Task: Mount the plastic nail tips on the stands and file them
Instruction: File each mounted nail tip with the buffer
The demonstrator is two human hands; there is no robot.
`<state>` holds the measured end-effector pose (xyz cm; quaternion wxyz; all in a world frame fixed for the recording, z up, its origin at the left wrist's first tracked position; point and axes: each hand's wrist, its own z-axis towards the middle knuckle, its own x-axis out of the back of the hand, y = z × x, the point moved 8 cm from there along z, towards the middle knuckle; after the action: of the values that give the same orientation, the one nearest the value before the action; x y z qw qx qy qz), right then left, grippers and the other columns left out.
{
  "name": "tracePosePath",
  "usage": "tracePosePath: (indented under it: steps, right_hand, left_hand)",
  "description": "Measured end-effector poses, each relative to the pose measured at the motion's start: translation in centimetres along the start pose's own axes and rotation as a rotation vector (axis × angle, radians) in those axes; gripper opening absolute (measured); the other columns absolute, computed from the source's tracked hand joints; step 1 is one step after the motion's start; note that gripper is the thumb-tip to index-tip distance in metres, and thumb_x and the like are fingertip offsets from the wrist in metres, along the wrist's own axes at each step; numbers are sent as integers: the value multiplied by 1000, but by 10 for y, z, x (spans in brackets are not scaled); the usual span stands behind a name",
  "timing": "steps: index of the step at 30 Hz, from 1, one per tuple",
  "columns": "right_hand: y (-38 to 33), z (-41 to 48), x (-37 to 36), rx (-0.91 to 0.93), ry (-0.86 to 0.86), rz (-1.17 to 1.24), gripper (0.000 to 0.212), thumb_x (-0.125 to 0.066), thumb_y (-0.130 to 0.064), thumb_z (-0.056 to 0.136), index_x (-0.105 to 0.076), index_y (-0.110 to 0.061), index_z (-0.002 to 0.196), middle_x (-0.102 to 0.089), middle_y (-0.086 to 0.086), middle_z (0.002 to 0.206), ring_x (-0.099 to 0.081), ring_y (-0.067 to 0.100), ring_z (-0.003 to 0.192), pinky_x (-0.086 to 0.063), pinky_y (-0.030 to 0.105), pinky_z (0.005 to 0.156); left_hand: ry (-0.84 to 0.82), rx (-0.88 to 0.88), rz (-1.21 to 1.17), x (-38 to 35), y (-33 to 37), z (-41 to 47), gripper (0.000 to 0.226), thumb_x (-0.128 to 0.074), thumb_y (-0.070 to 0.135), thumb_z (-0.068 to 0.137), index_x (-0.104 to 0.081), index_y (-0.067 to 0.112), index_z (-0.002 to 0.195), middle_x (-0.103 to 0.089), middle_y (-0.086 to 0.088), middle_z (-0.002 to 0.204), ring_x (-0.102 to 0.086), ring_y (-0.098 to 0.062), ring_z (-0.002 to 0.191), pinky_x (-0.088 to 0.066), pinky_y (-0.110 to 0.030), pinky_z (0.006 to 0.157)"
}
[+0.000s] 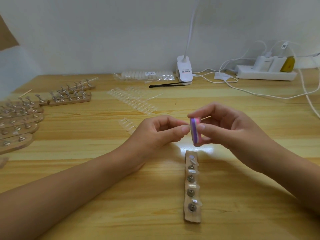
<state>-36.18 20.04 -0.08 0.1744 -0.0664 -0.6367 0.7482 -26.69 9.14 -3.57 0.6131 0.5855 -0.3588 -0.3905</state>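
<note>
Nearest the camera, on the pale wooden table [86, 222], a narrow wooden stand strip [192, 217] lies lengthwise. It carries a row of round metal holders, several with clear plastic nail tips mounted on them [193, 186]. Just beyond its far end, both hands are raised above the table. The right hand [230, 129] grasps a pink and purple rectangular sanding block [195, 131] on edge between thumb and curled fingers. The left hand [155, 130], its fingers curled, pinches what looks like a small clear plastic nail tip [187, 125] against the block's purple face. Farther back lie loose strips of clear nail tips [133, 101], and at the left many more wooden stand strips with metal holders [19, 122]. Along the wall sit a clear bag of tips [147, 75], black tweezers [166, 84], a white clip lamp [184, 71] and a white power strip [266, 75].
</note>
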Motion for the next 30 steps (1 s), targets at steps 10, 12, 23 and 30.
tracePosePath:
  steps: [10, 12, 23, 30]
  right_hand:
    - [4, 3, 12, 6, -4, 50, 14, -69, -19, 87, -73, -23, 100, -68, -4, 92, -69, 15, 84, -58, 27, 74]
    - [7, 2, 6, 1, -31, 25, 16, -67, -20, 86, -73, -23, 100, -69, -2, 94, -70, 16, 85, -58, 26, 74]
    - [12, 5, 23, 13, 178, 206, 29, -69, -23, 77, -72, -17, 105, -66, 2, 95, -68, 14, 86, -59, 30, 76]
    - [20, 8, 34, -38, 217, 252, 28, -67, -18, 80, -71, -14, 107, -67, -2, 88, -67, 10, 82, -58, 27, 74]
  left_hand:
    - [-69, 3, 78, -7, 1, -1, 19, -79, 33, 73, -78, 22, 89, -73, 6, 82, -65, -2, 77, -49, -13, 72]
    - [-70, -7, 71, -6, 2, -1, 19, -77, 35, 72, -77, 23, 86, -72, 6, 80, -64, -2, 76, -49, -13, 72]
    - [-69, -15, -25, -3, 4, -1, 35, -74, 22, 82, -65, 21, 116, -74, -2, 98, -69, -14, 95, -53, -22, 85]
    - [-100, -67, 253, -16, 4, -7, 12, -66, 32, 89, -66, 20, 90, -73, -1, 99, -69, -14, 92, -56, -27, 83]
